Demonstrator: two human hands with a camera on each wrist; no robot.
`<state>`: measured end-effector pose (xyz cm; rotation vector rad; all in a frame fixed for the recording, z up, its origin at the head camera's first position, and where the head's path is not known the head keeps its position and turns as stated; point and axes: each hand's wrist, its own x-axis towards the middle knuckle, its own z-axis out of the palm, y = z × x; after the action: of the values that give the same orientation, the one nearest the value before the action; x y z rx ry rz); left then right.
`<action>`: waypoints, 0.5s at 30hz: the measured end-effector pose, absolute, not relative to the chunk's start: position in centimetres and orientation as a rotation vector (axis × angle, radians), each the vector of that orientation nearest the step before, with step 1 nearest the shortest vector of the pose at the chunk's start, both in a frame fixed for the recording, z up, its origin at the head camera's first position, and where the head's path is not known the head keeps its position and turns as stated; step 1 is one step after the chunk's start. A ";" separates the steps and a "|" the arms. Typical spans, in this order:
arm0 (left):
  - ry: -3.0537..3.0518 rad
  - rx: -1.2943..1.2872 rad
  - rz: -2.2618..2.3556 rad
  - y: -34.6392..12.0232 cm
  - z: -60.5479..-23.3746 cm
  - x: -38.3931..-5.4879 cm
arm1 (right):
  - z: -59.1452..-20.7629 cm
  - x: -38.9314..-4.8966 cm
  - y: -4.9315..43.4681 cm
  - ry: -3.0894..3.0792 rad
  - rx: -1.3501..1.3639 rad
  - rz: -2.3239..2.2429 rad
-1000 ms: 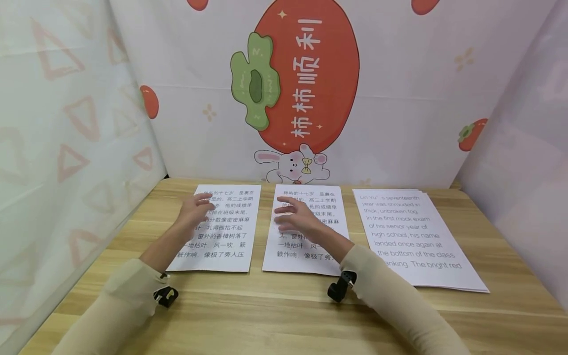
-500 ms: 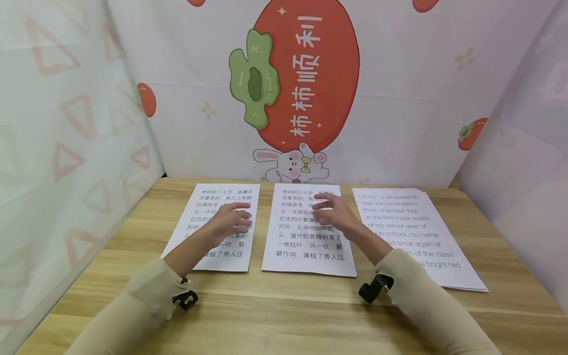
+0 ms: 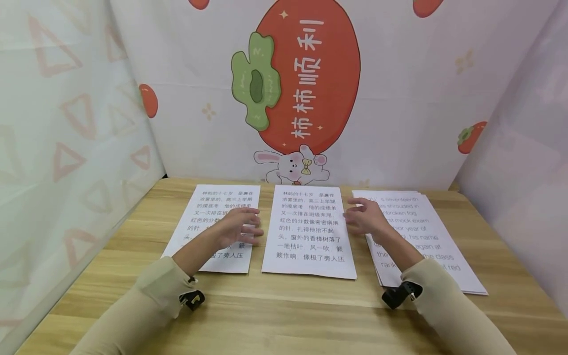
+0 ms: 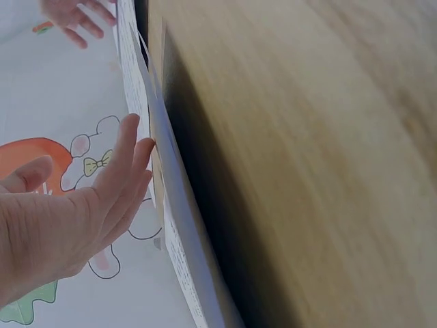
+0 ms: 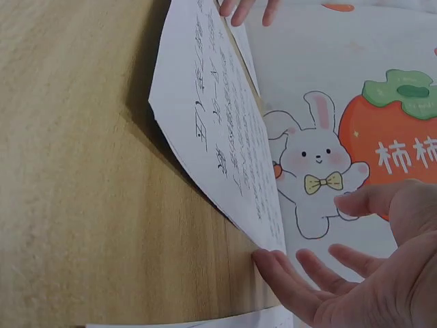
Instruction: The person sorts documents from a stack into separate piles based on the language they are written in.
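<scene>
Three paper stacks lie in a row on the wooden table. Printed Chinese text covers the left stack [image 3: 226,199] and the middle stack [image 3: 306,231]; the right stack [image 3: 443,236] carries large English print. My left hand [image 3: 235,228] is over the right half of the left stack, its fingers spread and pointing at the middle stack. Over the left side of the English stack is my right hand [image 3: 367,217], fingertips reaching into the gap beside the middle stack. Both hands hold nothing. In the right wrist view the right fingers [image 5: 317,277] are loosely extended; contact with paper cannot be told.
A wood-grain table [image 3: 284,315] spreads in front of the stacks. Behind it hangs a white cloth [image 3: 399,138] with a big persimmon and a rabbit print. More cloth [image 3: 80,148] closes off the left side. Each wrist wears a small black camera [image 3: 397,295].
Both hands have shifted rightward. The right hand has gone from over the middle stack to the English stack's left edge, and the left hand from the left stack's left side to its right.
</scene>
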<state>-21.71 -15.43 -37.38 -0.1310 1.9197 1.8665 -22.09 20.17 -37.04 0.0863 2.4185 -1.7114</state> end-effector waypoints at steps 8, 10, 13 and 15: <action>1.877 -0.153 1.871 -15.3 -38.0 -21.1 | -38.0 -21.6 20.6 2.351 0.154 -1.740; 1.869 -0.158 1.871 -15.4 -38.1 -21.1 | -38.0 -21.5 20.6 2.336 0.153 -1.752; 1.862 -0.145 1.870 -15.4 -38.1 -21.3 | -37.8 -21.6 20.6 2.319 0.147 -1.774; 1.854 -0.129 1.875 -15.3 -38.0 -21.6 | -37.5 -21.7 20.6 2.305 0.148 -1.798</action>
<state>-21.55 -15.33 -37.95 -0.1295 1.8536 1.8749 -21.74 20.62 -37.55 0.1480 2.3052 -1.7977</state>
